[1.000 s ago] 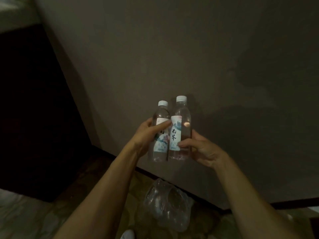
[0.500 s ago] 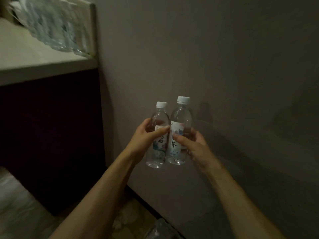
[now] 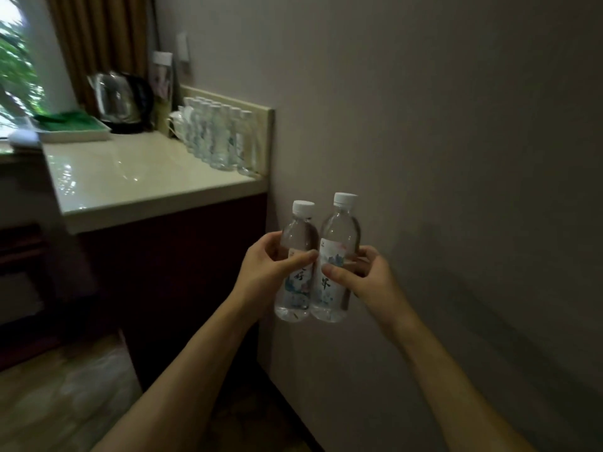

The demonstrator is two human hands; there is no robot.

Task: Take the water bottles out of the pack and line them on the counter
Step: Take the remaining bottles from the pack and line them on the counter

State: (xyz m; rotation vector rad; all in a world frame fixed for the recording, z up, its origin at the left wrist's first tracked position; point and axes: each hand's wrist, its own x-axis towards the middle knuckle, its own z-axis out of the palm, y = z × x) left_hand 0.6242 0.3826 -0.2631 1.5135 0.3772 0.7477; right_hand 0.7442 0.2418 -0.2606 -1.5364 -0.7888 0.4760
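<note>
Left grip (image 3: 266,270): holding left bottle (image 3: 295,272) upright
Right grip (image 3: 365,277): holding right bottle (image 3: 334,265), touching the other
Table (image 3: 137,177): row of bottles (image 3: 222,138)

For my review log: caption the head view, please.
Left hand and right hand each hold a water bottle beside the counter.

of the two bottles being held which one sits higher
The bottle in the right hand, bottle: its white cap tops the left hand's bottle.
</note>
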